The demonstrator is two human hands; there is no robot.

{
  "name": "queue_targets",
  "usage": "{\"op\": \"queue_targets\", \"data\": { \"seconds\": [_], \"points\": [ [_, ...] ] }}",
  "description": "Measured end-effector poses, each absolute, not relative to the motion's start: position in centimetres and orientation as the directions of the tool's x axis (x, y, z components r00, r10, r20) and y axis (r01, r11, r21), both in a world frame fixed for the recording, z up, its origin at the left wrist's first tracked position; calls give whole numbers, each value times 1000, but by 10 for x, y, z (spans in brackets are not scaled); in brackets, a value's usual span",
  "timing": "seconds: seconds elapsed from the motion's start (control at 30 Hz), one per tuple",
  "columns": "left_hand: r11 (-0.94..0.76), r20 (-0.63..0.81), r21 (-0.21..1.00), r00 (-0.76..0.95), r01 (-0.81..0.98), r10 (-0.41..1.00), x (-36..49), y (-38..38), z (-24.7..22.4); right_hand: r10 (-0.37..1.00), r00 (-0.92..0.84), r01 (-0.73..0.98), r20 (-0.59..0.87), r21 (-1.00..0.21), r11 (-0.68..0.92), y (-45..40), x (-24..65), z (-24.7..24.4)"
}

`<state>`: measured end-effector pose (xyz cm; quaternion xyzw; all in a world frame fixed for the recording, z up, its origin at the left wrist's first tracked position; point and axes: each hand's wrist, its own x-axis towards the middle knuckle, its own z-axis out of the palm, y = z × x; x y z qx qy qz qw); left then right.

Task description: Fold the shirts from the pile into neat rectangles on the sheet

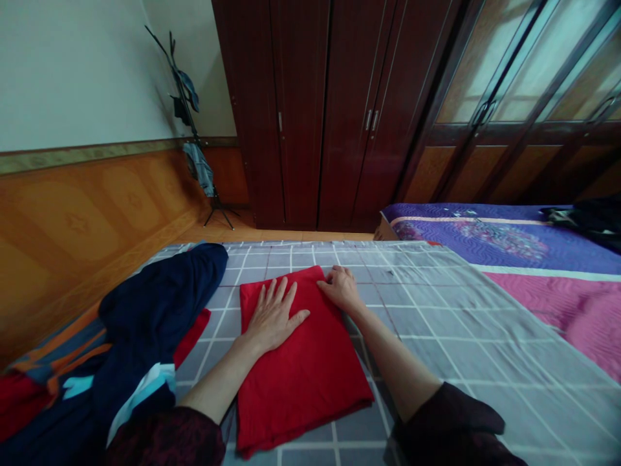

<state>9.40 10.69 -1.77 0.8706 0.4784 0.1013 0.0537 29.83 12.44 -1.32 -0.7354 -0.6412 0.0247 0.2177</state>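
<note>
A red folded cloth, perhaps a garment, [310,369] lies flat on the grey checked bedsheet [412,310] in front of me. My left hand [274,314] rests on its upper left part, palm down with the fingers spread. At the cloth's far right corner is my right hand [340,288], its fingers bent and closed together at the edge. Whether a bit of cloth is pinched there is hard to see, but the fingertips touch it.
To the left lies a heap of clothes [150,304], mostly dark blue, with red and orange-striped pieces. A purple and pink bedspread [485,236] covers another bed at right. Behind stand a dark red wardrobe [301,116] and a coat rack [187,110].
</note>
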Motion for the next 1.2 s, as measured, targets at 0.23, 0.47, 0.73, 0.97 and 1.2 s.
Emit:
{"op": "queue_targets", "data": {
  "seconds": [0.23, 0.47, 0.73, 0.97, 1.2],
  "points": [
    [-532, 117, 189, 519, 825, 847, 95, 105, -15, 943, 174, 916, 282, -399, -50, 136, 306, -19],
    [-548, 132, 130, 534, 826, 835, 97, 103, -13, 929, -24, 921, 370, -353, 164, 111, 279, -8],
    [-524, 82, 127, 517, 842, 852, 97, 102, -11, 957, -104, 938, 271, -294, 185, 114, 277, -12],
    [-510, 67, 141, 506, 848, 860, 99, 103, -16, 907, -370, 875, 201, -253, 413, 98, 252, -6],
    [-349, -7, 113, 352, 930, 936, 76, 113, -11, 991, -90, 977, 97, -187, 107, 108, 297, -9]
  ]
}}
